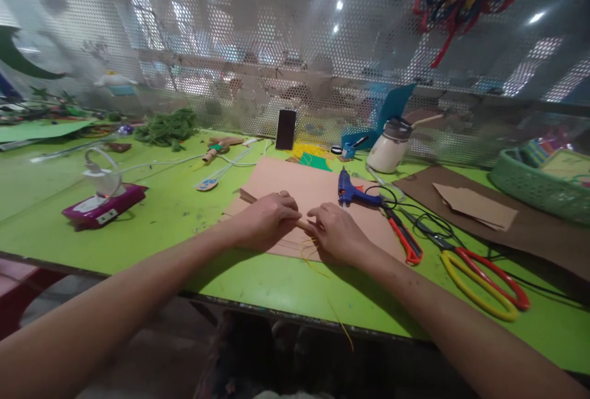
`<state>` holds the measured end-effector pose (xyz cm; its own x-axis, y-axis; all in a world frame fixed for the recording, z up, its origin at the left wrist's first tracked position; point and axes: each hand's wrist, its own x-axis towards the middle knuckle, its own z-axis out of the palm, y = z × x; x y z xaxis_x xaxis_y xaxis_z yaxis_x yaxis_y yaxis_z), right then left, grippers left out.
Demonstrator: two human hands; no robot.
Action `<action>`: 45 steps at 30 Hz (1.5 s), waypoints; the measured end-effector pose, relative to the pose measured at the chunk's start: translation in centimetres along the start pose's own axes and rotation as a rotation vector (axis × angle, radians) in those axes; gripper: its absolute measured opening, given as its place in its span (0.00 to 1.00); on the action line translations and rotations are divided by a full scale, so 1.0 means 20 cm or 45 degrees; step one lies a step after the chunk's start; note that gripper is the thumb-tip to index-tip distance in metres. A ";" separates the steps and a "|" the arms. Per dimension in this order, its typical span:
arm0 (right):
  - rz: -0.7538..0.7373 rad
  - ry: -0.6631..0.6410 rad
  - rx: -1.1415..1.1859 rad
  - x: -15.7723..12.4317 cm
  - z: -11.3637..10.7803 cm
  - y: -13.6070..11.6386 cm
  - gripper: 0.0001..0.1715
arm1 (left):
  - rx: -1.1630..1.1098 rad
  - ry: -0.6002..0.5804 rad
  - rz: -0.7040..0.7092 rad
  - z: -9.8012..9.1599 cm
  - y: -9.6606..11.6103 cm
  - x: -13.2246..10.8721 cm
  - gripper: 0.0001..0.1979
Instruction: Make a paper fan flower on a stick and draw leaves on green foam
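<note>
Over a stack of light brown paper sheets, my left hand and my right hand come close together. Both are closed, their fingertips pinching a narrow brown paper strip that spans the small gap. Whether the strip is rolled or folded I cannot tell. A thin yellow thread trails below it over the paper and table edge. Beyond my right hand lies a blue glue gun on the sheets. Beside it rests a red cutter knife.
Scissors with red and yellow handles lie at right, among black cable. Cut brown pieces sit on dark brown card near a green basket. A purple power strip is at left; a phone and a white jar stand behind.
</note>
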<state>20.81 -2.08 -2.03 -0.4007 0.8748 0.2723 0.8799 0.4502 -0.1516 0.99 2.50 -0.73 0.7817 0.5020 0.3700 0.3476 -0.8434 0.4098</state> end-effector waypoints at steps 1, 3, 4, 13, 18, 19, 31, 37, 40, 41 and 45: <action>0.001 0.000 0.006 0.00 0.00 0.00 0.10 | 0.013 -0.010 0.012 0.00 0.00 0.00 0.11; -0.005 -0.007 0.011 0.01 -0.01 0.01 0.11 | 0.043 -0.034 0.035 0.00 -0.01 0.00 0.12; -0.011 -0.012 0.012 0.01 -0.02 0.01 0.12 | 0.059 -0.046 0.045 0.00 -0.01 0.01 0.13; -0.034 -0.034 -0.007 0.03 -0.02 0.04 0.17 | 0.154 -0.082 0.055 0.03 -0.08 0.03 0.13; -0.075 -0.040 -0.047 0.02 -0.01 0.04 0.15 | 0.195 -0.119 0.043 0.01 -0.05 0.04 0.13; -0.081 -0.045 -0.054 0.02 -0.02 0.04 0.14 | 0.203 -0.128 0.040 0.00 -0.05 0.05 0.13; -0.141 -0.061 -0.148 0.02 -0.04 0.01 0.11 | 0.301 -0.109 -0.030 0.01 -0.02 0.03 0.14; -0.184 -0.004 -0.178 0.03 0.00 0.02 0.10 | 0.294 -0.078 -0.030 0.01 -0.02 0.02 0.14; -0.200 0.011 -0.188 0.03 0.01 0.02 0.10 | 0.289 -0.026 0.002 0.01 -0.02 0.01 0.15; -0.204 0.014 -0.192 0.04 0.01 0.01 0.10 | 0.287 -0.023 0.010 0.01 -0.02 0.01 0.15; -0.243 0.006 -0.213 0.04 0.01 0.01 0.10 | 0.271 -0.016 0.013 0.01 -0.02 0.01 0.16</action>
<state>20.55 -1.21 -2.03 -0.5629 0.7758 0.2852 0.8185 0.5711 0.0622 1.04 2.79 -0.91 0.7919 0.4917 0.3621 0.4399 -0.8706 0.2202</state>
